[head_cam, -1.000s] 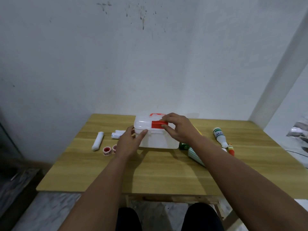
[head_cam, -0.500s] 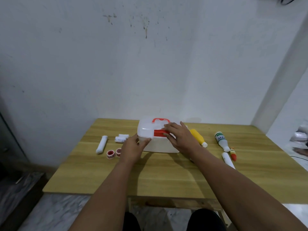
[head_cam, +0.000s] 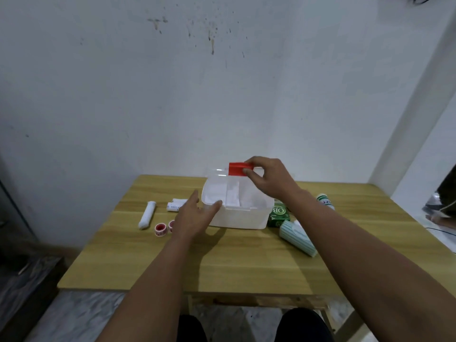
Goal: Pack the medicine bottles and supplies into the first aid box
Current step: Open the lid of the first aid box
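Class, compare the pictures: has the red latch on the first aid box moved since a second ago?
Yes. The red latch, pinched by the right hand, has swung up from the front of the box to above its rim, with the lid.

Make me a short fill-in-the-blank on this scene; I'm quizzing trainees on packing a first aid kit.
1. The right hand pinches the ____ latch on the raised lid.
2. The left hand rests against the white box, its fingers ____.
3. The two small tape rolls lie to the ____ of the box.

Missing words: red; straight; left
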Motion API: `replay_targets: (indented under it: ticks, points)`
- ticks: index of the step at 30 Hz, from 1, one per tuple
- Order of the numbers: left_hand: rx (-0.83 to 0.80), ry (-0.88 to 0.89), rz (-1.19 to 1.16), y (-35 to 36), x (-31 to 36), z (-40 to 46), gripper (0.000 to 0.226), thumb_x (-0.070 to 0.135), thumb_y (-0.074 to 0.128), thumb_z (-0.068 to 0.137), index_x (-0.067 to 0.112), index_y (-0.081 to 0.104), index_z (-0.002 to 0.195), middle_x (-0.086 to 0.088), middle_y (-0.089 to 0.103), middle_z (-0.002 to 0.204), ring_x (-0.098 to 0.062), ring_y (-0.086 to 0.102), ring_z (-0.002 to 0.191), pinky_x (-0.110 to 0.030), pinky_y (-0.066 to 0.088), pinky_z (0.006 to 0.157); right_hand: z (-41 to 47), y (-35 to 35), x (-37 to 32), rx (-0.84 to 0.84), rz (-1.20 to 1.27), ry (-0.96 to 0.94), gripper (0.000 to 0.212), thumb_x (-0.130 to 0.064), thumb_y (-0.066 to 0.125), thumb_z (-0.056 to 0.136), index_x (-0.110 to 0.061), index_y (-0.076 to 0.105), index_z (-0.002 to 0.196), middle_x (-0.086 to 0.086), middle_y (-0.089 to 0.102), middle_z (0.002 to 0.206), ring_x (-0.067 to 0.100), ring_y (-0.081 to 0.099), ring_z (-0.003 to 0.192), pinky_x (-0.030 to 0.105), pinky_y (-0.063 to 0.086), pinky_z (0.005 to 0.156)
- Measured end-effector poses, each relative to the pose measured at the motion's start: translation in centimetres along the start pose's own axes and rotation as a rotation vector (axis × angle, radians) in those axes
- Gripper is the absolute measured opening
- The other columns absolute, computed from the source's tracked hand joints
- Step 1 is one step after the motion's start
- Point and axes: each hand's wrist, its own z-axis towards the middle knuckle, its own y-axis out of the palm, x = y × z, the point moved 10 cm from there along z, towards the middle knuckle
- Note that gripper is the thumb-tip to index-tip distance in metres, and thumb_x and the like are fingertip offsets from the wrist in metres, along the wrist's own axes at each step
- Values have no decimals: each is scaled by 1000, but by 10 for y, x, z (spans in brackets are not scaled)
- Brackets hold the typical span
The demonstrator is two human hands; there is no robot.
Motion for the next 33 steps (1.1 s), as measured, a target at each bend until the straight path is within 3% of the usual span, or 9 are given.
replay_targets:
  ticks: [4, 9, 13, 15, 17, 20, 24, 29, 33]
  points:
    - [-2, 29, -48, -2, 7, 7, 79, 67, 57, 89, 30, 38, 155, 0, 47, 156, -26, 52, 135, -49, 48, 106, 33, -6, 23, -29, 62, 179, 18, -33, 66, 96, -21, 73, 107, -5, 76, 100, 14, 70, 98, 40, 55, 90]
    - [-20, 62, -63, 0, 13, 8, 60, 45, 55, 95, 37, 39, 153, 0, 57, 144, -24, 57, 124, -47, 53, 98, 57, -19, 60, 99, -100, 457, 46, -62, 52, 96, -24, 65, 119, -7, 73, 96, 19, 65, 91, 35, 51, 78]
    - [-23, 99, -61, 0, 18, 7, 60, 42, 54, 96, 41, 38, 154, 3, 57, 144, -21, 56, 122, -46, 54, 96, 60, -12, 85, 156, -135, 654, 73, -84, 34, 87, -19, 63, 103, -3, 67, 88, 25, 63, 85, 39, 52, 79]
    - [-18, 124, -54, -1, 20, 8, 61, 41, 55, 96, 39, 38, 154, 4, 55, 148, -20, 54, 125, -44, 54, 97, 56, -6, 99, 177, -58, 772, 82, -93, 29, 80, -16, 58, 87, -3, 61, 77, 25, 61, 77, 39, 47, 75]
    - [-10, 147, -31, -3, 24, 9, 62, 38, 57, 96, 35, 37, 155, 4, 52, 151, -19, 52, 130, -36, 51, 95, 50, 2, 112, 206, 90, 842, 88, -98, 32, 73, -14, 56, 87, -4, 60, 78, 24, 60, 79, 37, 43, 72]
    - [-6, 156, -17, -4, 24, 12, 64, 36, 59, 95, 33, 38, 155, 5, 51, 152, -17, 49, 132, -31, 46, 92, 40, 19, 130, 221, 308, 863, 87, -85, 50, 80, -12, 53, 126, 1, 61, 121, 24, 60, 109, 43, 52, 92]
    - [-24, 152, -14, 0, 20, 14, 65, 39, 58, 95, 31, 37, 157, 2, 52, 152, -20, 50, 133, -37, 49, 98, 22, 42, 146, 171, 390, 908, 77, -60, 59, 94, -12, 38, 149, 9, 46, 152, 31, 49, 135, 50, 46, 108]
    - [-34, 167, 28, 1, 23, 13, 92, 72, 70, 75, 36, 40, 154, 8, 59, 143, -18, 55, 125, -40, 54, 97, 13, 62, 147, 24, 418, 919, 89, -53, 61, 96, -3, 23, 159, 14, 28, 165, 31, 31, 150, 41, 29, 120]
    - [-46, 200, 40, -1, 27, 12, 91, 71, 78, 67, 40, 46, 146, 14, 64, 130, -11, 58, 111, -33, 56, 88, 4, 65, 147, 5, 454, 914, 90, -53, 61, 96, -1, 23, 159, 13, 27, 166, 31, 32, 150, 42, 31, 119]
